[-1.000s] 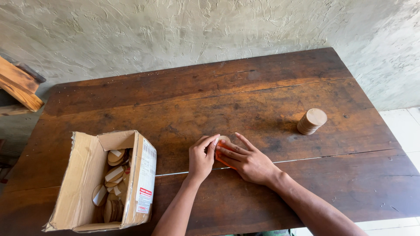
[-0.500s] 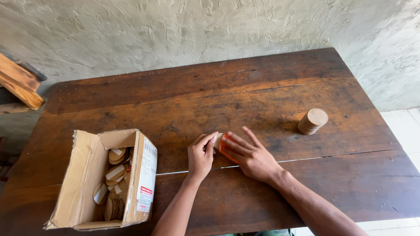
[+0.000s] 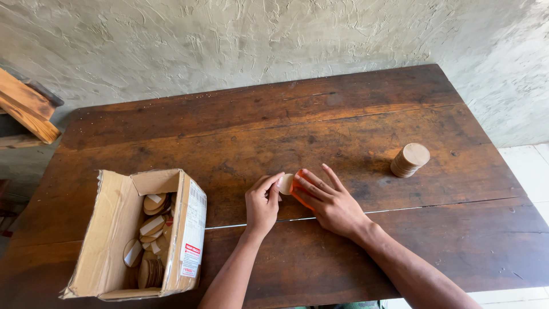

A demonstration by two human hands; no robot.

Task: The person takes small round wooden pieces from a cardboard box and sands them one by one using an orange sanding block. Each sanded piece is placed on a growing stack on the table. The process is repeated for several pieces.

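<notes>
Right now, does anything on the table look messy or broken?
The cardboard box looks worn, its flap edges ragged, and the wooden discs inside lie jumbled at all angles. By contrast, the stack of discs on the table stands neat.

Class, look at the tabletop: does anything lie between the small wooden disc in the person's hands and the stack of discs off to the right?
Nothing visible does. The small wooden disc sits between the left hand and right hand; only bare table separates it from the stack of discs.
</notes>
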